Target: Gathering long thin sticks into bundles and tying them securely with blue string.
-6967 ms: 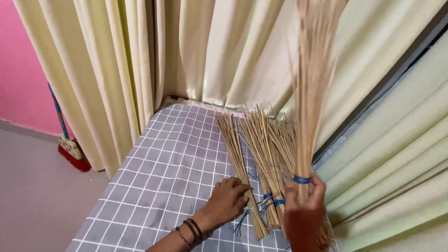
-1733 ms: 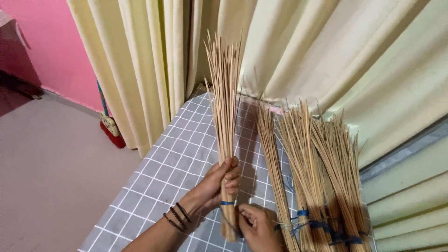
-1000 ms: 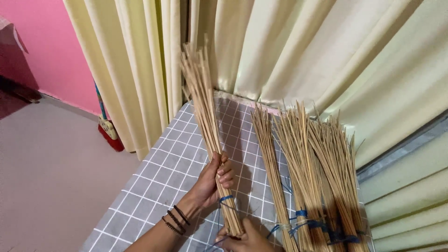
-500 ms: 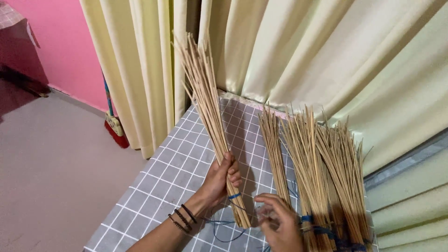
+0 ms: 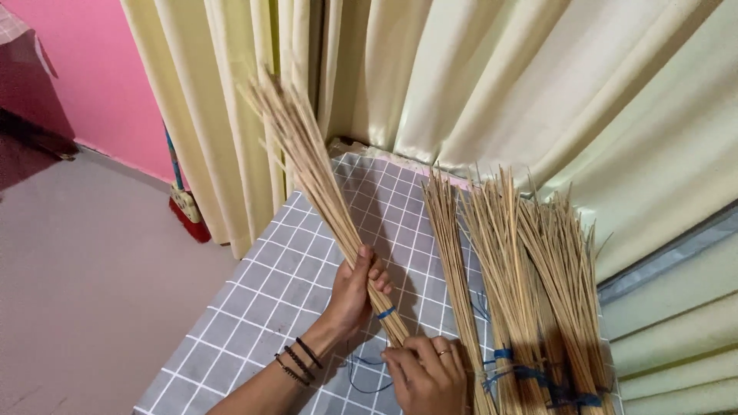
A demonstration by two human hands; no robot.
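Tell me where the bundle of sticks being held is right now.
The held bundle slants over the checked mat, gripped by the left hand, left of the lying bundles.

Dry matt stick bundle [image 5: 323, 184], blue plastic tie [image 5: 386, 313], smooth checked tablecloth [image 5: 261, 307]

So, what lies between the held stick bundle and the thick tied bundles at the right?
In the head view, one thin bundle lies between the held bundle and the thick tied bundles.
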